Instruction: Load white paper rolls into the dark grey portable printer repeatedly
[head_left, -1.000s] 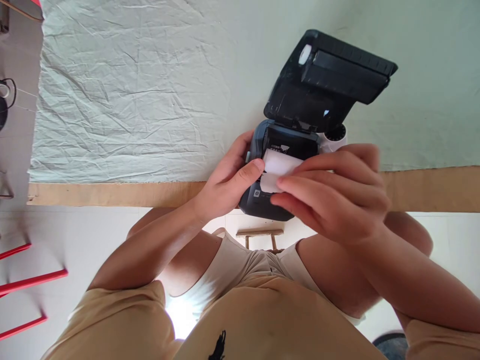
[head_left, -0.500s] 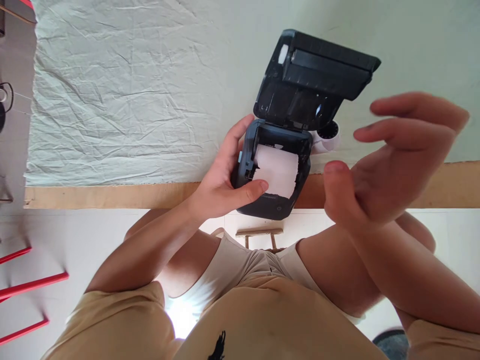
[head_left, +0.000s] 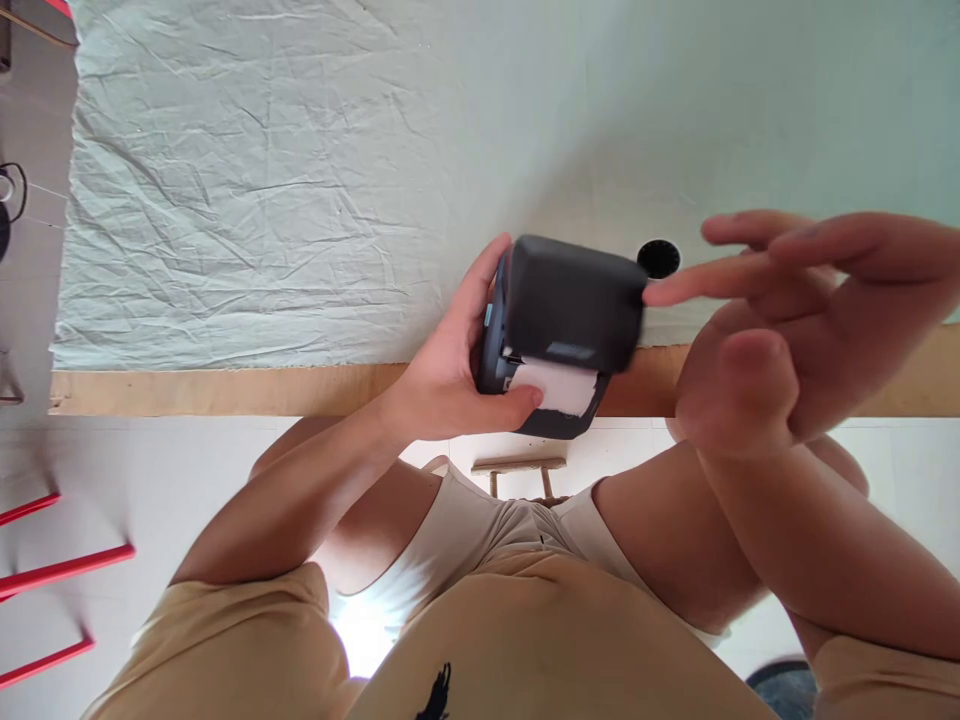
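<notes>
A small black printer [head_left: 574, 305] is held near the table's front edge, its lid folded down over the body and slightly blurred. White paper [head_left: 559, 388] sticks out below the lid. My left hand [head_left: 469, 370] grips the printer's left side, its thumb lying on the paper. At the right, my right hand [head_left: 795, 320] holds nothing; its fingers are apart, and one fingertip is at the lid's right edge. Just behind that finger, the dark end of a roll [head_left: 658, 259] shows on the cloth.
A wrinkled pale green cloth [head_left: 262, 200] covers the table, whose wooden edge [head_left: 225, 393] runs across the view. Red bars [head_left: 67, 570] stand at the lower left. A small wooden stool [head_left: 519, 466] shows below the edge.
The printer's lid, raised before, has swung down over the body and covers most of the paper. My right hand has turned and its finger has come to the lid's edge. My left hand has barely moved.
</notes>
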